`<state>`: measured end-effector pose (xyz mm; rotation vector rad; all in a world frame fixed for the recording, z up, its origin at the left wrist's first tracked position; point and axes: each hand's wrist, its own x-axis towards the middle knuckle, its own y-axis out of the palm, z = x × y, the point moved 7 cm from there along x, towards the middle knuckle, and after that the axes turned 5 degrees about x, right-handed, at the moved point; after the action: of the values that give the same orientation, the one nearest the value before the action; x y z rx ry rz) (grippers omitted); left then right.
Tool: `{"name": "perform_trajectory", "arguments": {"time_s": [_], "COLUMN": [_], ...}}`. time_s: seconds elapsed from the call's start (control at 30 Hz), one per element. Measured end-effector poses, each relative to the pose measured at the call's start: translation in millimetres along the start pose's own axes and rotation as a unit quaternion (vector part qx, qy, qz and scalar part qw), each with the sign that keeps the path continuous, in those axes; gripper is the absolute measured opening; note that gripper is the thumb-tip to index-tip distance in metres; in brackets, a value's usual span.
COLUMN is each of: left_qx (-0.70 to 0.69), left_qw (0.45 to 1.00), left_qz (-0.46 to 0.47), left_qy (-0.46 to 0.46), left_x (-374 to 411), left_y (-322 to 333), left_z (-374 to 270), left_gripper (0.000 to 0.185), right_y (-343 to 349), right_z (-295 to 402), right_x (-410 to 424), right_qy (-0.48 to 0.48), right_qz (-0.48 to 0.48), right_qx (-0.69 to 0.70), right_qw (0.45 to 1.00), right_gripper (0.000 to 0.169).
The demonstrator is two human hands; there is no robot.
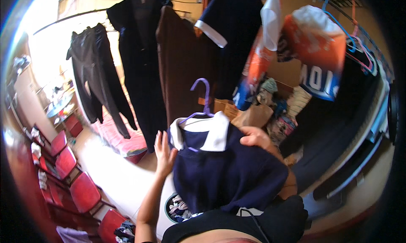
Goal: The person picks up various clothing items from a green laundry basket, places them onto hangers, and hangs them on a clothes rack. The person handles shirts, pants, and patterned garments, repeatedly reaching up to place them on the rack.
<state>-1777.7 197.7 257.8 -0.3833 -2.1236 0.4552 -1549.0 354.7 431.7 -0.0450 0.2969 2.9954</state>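
Observation:
A navy shirt (222, 176) with a white collar (218, 135) hangs in front of me on a purple plastic hanger (206, 97). The hanger's hook points up and is attached to nothing. My left hand (164, 152) is at the left side of the collar, fingers upright and apart, its thumb close to the cloth. At the opposite shoulder, my right hand (255, 137) grips the fabric with the thumb in front; its other fingers are partly hidden. The lower part of the shirt falls against my body.
Black trousers (92, 68), a black garment (139, 59) and an orange-and-blue jersey (317, 52) hang ahead. More clothes hang along the right. Below is a round tub (168, 208) holding laundry. Red chairs (84, 192) line the left; cardboard boxes (223, 108) stand behind the shirt.

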Motion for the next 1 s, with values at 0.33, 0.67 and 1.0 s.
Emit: {"name": "perform_trajectory", "arguments": {"time_s": [0.33,0.67,1.0], "left_qx": [-0.179,-0.268,-0.275], "left_qw": [0.979,0.952,0.952], "left_qz": [-0.004,-0.055,-0.036], "left_qy": [-0.101,-0.134,-0.13], "left_x": [-48.8,-54.7,-79.7], "left_y": [43.0,27.5,31.9], "left_z": [35.2,42.0,40.3], "left_gripper": [0.053,0.053,0.054], "right_y": [37.2,1.1,-55.2], "right_z": [84.0,122.9,39.1], "right_x": [-205.3,-226.4,-245.2], "right_qy": [-0.295,-0.404,-0.232], "right_qz": [-0.587,-0.564,-0.614], "right_qx": [-0.172,-0.15,-0.235], "right_qw": [0.734,0.704,0.717], "right_gripper": [0.063,0.037,0.027]}}
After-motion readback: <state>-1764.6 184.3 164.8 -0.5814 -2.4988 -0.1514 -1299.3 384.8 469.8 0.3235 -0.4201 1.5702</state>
